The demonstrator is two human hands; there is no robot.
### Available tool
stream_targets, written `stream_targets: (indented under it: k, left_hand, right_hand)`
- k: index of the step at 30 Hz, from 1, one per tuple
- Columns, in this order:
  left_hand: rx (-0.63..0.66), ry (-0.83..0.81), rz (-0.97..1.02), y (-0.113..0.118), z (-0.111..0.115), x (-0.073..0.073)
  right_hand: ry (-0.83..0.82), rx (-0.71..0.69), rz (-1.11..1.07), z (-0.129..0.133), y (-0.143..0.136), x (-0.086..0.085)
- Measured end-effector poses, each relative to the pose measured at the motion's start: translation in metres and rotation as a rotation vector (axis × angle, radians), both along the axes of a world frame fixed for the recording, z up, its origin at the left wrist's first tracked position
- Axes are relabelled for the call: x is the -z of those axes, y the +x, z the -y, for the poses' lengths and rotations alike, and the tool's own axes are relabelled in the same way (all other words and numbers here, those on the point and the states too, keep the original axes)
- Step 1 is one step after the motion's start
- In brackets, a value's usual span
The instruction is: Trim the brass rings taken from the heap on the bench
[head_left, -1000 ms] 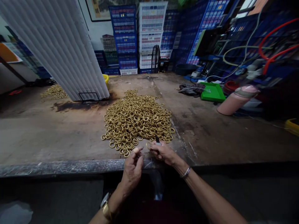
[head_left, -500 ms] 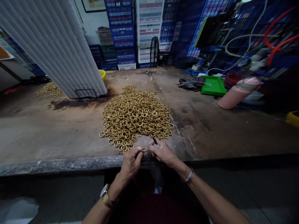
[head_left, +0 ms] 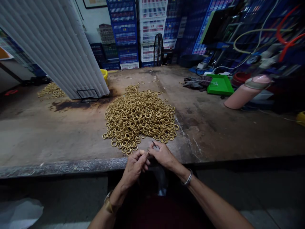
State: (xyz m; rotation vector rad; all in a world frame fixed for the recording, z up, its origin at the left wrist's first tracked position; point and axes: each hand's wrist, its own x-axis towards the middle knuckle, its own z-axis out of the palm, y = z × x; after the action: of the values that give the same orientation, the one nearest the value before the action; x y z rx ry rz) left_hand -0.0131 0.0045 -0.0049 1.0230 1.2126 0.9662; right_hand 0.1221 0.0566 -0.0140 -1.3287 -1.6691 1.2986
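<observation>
Near the table's front edge, my left hand [head_left: 135, 164] is closed in a pinch on a brass-coloured ring [head_left: 148, 154], largely covered by the fingers. My right hand [head_left: 164, 155] meets it from the right, its fingers closed round what looks like a small knife [head_left: 153, 144] whose dark, pointed end sticks up past the thumb. Both hands' fingertips come together at the ring. Just beyond them lies a big heap of brass-coloured rings [head_left: 140, 117], with some loose ones at its near edge.
A tall white corrugated panel [head_left: 59, 47] leans in a black wire stand at left, with a smaller ring pile [head_left: 51, 90] behind it. To the right are a green tray [head_left: 220, 85], dark gloves or rags [head_left: 195, 82] and a pink cylinder [head_left: 245, 93]. Crates [head_left: 125, 35] are stacked behind.
My hands have drawn closer together at the ring, the right one shifting slightly left. The dark tool end has tilted and now points up to the left.
</observation>
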Motion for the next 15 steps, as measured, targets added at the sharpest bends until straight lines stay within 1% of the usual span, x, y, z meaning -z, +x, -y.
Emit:
stream_targets:
  k: [4, 6, 8, 10, 12, 15]
  left_hand:
    - [0.044, -0.058, 0.196, 0.0, 0.001, -0.001]
    - [0.024, -0.051, 0.241, 0.0, 0.002, 0.001]
    - [-0.014, -0.027, 0.251, 0.001, 0.002, 0.004]
    - [-0.043, -0.001, 0.232, 0.001, 0.001, 0.006]
    - [-0.051, 0.017, 0.201, 0.001, 0.001, 0.007]
    - [-0.044, 0.04, 0.159, 0.001, 0.001, 0.005]
  right_hand:
    - [-0.041, -0.019, -0.032, 0.0, 0.001, -0.001]
    - [0.027, 0.003, 0.032, 0.002, 0.004, -0.001]
    - [0.171, -0.003, 0.162, 0.005, 0.007, 0.0]
    - [0.277, -0.08, 0.295, 0.008, 0.01, 0.0]
    - [0.303, -0.172, 0.382, 0.012, 0.012, 0.0]
    - [0.317, -0.221, 0.461, 0.014, 0.012, 0.001]
